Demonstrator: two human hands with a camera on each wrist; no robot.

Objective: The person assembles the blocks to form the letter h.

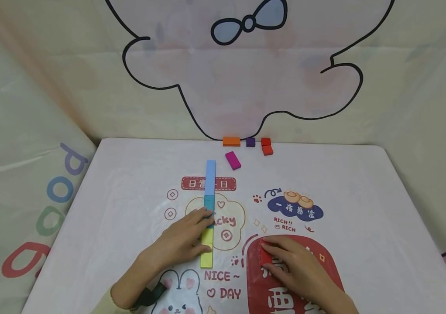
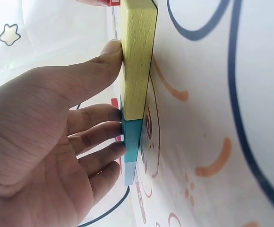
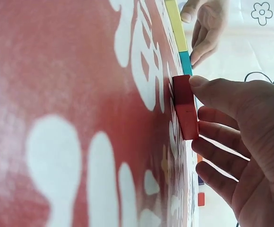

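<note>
left wrist: left hand (image 2: 56, 127), fingers loose, touches grained yellow block (image 2: 138, 66); right wrist: right hand (image 3: 252, 127) pinches oblong red block (image 3: 186, 111).

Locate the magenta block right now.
In the head view, the magenta block lies just right of the light blue piece's far end, below the orange block.

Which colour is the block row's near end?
Yellow; the near end shows best in the left wrist view.

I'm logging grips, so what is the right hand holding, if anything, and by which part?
The right hand holds the rectangular red block, thumb at its near end and fingers toward its far end.
</note>
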